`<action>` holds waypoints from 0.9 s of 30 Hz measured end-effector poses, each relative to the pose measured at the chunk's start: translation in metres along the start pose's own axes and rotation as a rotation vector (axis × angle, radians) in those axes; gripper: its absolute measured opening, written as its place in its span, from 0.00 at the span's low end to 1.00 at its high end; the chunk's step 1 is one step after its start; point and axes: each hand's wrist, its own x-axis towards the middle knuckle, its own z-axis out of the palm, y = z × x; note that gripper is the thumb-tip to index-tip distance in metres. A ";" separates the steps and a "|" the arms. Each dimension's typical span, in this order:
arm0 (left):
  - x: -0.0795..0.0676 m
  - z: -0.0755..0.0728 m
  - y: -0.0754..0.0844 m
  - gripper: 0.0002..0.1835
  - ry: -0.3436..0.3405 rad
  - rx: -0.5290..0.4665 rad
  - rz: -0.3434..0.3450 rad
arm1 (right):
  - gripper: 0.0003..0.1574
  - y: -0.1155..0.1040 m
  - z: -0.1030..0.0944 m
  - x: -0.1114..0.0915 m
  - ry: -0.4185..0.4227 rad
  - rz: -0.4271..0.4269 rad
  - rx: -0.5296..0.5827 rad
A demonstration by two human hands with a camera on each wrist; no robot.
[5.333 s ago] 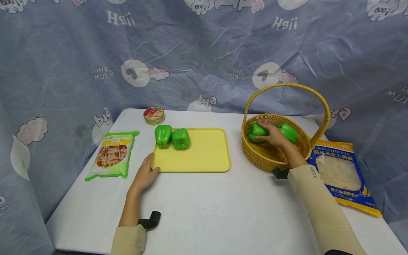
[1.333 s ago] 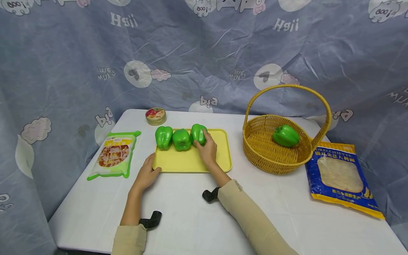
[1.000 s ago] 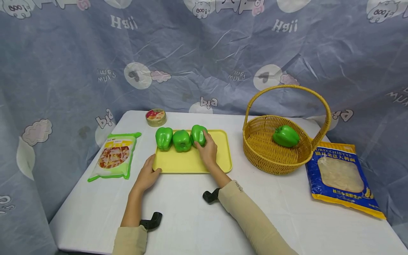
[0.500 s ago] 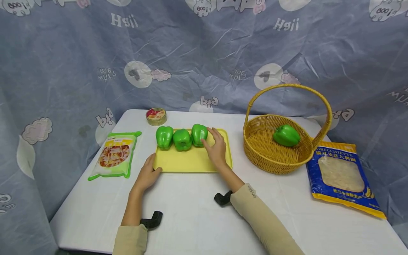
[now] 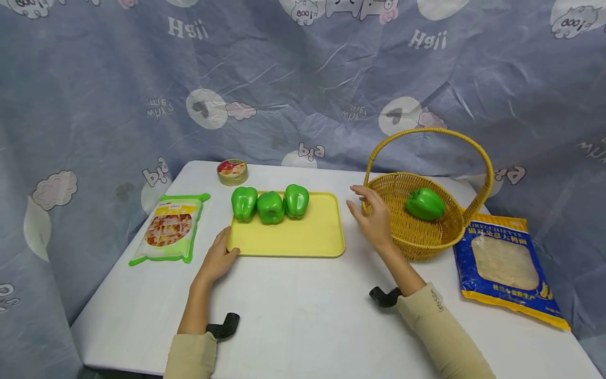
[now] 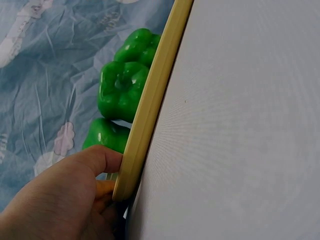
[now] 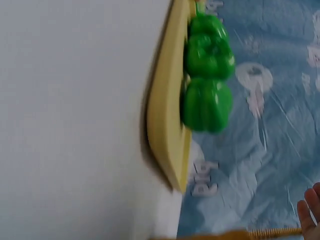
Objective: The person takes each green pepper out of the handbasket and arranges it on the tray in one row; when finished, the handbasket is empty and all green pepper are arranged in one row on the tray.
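Note:
A yellow tray [image 5: 303,239] lies on the table with three green bell peppers in a row along its back left: a left pepper [image 5: 243,204], a middle one [image 5: 271,208] and a right one [image 5: 296,201]. My left hand [image 5: 219,260] holds the tray's front left corner; in the left wrist view the thumb [image 6: 102,159] presses the rim. Over at the wicker basket [image 5: 418,251], my right hand [image 5: 376,220] hovers by the left rim, fingers spread and holding nothing. One more green bell pepper [image 5: 425,204] lies inside the basket. In the right wrist view only fingertips show.
A tall arched handle [image 5: 428,130] rises over the basket. Right of it lies a blue and yellow pasta bag [image 5: 506,258]. A green and white food packet [image 5: 169,229] and a round tin [image 5: 232,172] are at the left. A patterned curtain [image 5: 284,68] hangs behind.
A pepper went from basket to tray in my right hand, which then let go of it and moved right, back to the basket. My left hand stays at the tray corner.

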 end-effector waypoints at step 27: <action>-0.001 0.001 0.002 0.37 -0.003 0.015 -0.012 | 0.56 0.118 -0.156 0.004 -0.211 0.490 -0.352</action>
